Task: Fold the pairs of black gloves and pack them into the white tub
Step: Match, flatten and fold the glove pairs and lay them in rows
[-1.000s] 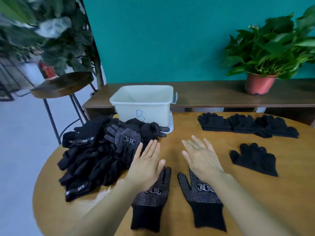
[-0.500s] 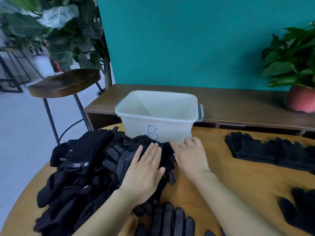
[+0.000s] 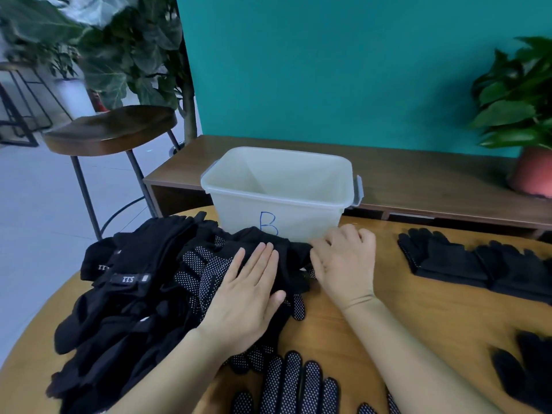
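Looking down at a round wooden table that fills the bottom half of the frame, with a plain teal wall across the top. Biggest thing on the table is the loose heap of black knit gloves at lower left, some showing white grip dots and little label tags. Behind the table a long low dark-wood bench runs along the wall. The white plastic tub, blue "B" on its front, sits at the table's far edge in the centre, right behind the heap; no gloves show inside it.

A leafy green plant is at upper left, a plant in a red-brown pot at far right on the bench, and a stool with a dark wooden seat at left.

A row of folded black gloves lies at the right edge, well apart from the heap. The left hand lies flat on the heap's right side, fingers straight, gripping nothing. The right hand is just beside it, fingers curled under at the heap's edge near the tub's base; can't tell if it's actually got fabric. A flat dotted glove pokes in at bottom centre, and a plain black glove at lower right.
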`<state>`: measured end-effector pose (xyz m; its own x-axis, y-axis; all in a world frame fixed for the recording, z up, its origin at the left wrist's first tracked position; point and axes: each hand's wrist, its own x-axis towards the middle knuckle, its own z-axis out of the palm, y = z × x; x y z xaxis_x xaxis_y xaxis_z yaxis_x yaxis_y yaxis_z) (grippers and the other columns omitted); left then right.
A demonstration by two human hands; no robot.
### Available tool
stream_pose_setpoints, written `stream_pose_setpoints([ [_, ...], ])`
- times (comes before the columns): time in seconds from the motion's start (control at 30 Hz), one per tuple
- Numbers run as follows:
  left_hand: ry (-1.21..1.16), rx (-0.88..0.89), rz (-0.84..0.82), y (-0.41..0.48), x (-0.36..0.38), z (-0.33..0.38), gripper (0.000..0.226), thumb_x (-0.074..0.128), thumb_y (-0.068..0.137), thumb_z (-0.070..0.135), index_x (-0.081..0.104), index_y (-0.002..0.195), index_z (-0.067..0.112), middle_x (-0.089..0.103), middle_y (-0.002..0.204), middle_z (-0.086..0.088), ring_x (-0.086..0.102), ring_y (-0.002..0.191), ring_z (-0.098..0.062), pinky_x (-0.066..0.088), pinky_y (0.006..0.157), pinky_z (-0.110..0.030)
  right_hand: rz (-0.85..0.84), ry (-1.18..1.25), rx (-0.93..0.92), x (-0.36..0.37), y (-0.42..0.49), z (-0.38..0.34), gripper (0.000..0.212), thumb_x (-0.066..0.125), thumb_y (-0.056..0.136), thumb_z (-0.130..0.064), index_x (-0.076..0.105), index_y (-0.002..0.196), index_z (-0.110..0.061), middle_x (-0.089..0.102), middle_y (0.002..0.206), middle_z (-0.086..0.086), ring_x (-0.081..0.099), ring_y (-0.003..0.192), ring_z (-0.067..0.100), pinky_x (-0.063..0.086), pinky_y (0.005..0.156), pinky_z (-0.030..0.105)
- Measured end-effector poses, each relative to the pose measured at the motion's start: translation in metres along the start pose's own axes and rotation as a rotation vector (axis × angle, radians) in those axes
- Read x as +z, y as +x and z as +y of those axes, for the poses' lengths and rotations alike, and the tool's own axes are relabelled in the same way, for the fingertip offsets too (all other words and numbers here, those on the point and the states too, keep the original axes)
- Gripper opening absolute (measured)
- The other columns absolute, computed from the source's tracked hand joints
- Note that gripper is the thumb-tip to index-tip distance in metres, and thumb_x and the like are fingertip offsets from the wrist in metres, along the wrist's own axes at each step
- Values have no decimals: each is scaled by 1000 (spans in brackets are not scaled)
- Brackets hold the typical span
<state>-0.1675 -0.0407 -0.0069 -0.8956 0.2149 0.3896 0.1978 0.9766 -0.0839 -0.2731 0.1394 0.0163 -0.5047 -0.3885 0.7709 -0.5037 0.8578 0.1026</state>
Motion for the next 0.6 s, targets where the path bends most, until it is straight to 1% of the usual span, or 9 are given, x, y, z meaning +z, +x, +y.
stream_pose_setpoints([
  [0.17,2,-15,10,1,-14,6,70,30,101,50,41,147,-2,40,154,-16,29,147,-27,6,119,-40,109,52,107,-47,21,17,23,52,83,-22,73,73,-19,61,77,-1,54,76,27,30,75,36],
  [0.23,-21,-31,-5,3,-28,12,78,28,99,58,35,150,-1,36,157,-15,23,149,-26,4,119,-41,133,65,117,-70,31,20,22,52,82,-23,72,73,-19,62,79,-2,55,79,26,29,76,35],
  [0.37,-108,-92,-67,8,-69,32,112,3,79,87,5,158,7,2,166,-7,-7,153,-17,-14,120,-40,116,141,155,-119,50,14,12,57,74,-23,66,67,-20,63,76,-5,57,82,26,27,79,35],
  [0.4,-130,-109,-52,9,-79,39,117,6,75,91,3,158,8,-2,165,-4,-7,153,-15,-15,121,-41,109,170,174,-131,53,12,11,57,73,-24,65,67,-20,64,75,-6,57,83,25,27,80,34],
  [0.43,-153,-128,-29,9,-88,46,119,13,73,92,7,159,9,2,165,-2,-1,153,-14,-12,122,-44,104,200,192,-143,55,10,11,57,73,-25,65,68,-20,64,76,-7,56,85,23,26,82,34],
  [0.47,-171,-134,35,9,-97,53,116,23,74,89,18,158,9,13,164,0,10,153,-14,-4,123,-48,97,233,209,-153,55,8,11,57,73,-26,65,69,-21,64,77,-8,55,88,22,25,83,32],
  [0.5,-200,-137,136,8,-104,58,102,33,79,82,35,152,11,31,159,1,27,149,-16,7,122,-52,83,271,224,-163,53,7,11,56,74,-27,65,70,-21,65,79,-9,54,91,20,23,85,30],
  [0.57,-301,-149,377,6,-120,66,54,50,90,55,65,125,16,63,134,3,57,126,-17,23,116,-48,39,351,255,-182,46,7,10,57,77,-26,65,72,-22,65,82,-10,51,96,17,19,86,26],
  [0.6,-399,-185,447,6,-130,68,33,58,92,42,71,112,18,70,121,4,63,114,-15,26,114,-43,-2,388,282,-191,41,9,8,59,79,-25,64,73,-22,64,82,-10,50,97,15,19,86,25],
])
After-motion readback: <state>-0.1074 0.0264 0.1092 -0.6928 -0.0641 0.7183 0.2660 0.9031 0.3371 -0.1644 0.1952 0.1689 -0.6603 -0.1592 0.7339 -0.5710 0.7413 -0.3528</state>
